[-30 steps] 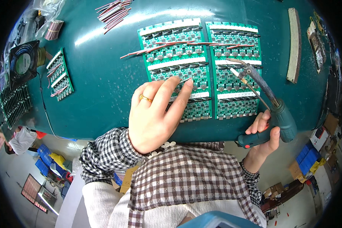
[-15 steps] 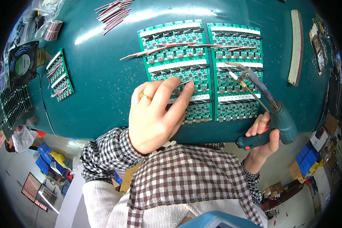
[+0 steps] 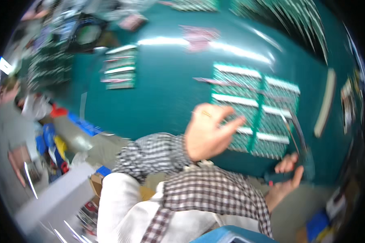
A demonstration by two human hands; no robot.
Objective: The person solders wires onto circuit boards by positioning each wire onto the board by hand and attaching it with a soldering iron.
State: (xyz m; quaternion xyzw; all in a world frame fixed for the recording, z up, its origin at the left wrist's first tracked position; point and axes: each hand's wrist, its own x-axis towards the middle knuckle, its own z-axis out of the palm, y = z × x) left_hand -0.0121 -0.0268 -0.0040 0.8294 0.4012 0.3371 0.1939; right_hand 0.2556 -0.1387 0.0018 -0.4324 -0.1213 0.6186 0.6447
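"Green circuit-board panels, two of them, side by side on the dark green table (image 3: 162,109). Why so close together?"

"Probably to keep both within reach: the left panel (image 3: 247,108) lies partly under the left hand (image 3: 209,131), the right panel (image 3: 271,121) beneath the nose of the pistol-grip soldering iron (image 3: 308,167)."

"How is that iron held?"

"The right hand (image 3: 286,186) is closed round its handle, fingers on one side, thumb on the other. I'd judge that keeps skin clear of the metal nose slanting over the board. Blur hides whether the tip touches."

"And the left?"

"Palm down, fingers bent, the foremost two parted slightly. I can't tell whether anything thin is between them. Such a low, curled posture would suit small parts."

"Why are reddish wires (image 3: 202,80) strewn across both panels?"

"Perhaps for easy picking; they cross the upper rows, clear of the left fingers. A pinkish wire pile (image 3: 198,37) sits farther back, presumably out of the way."
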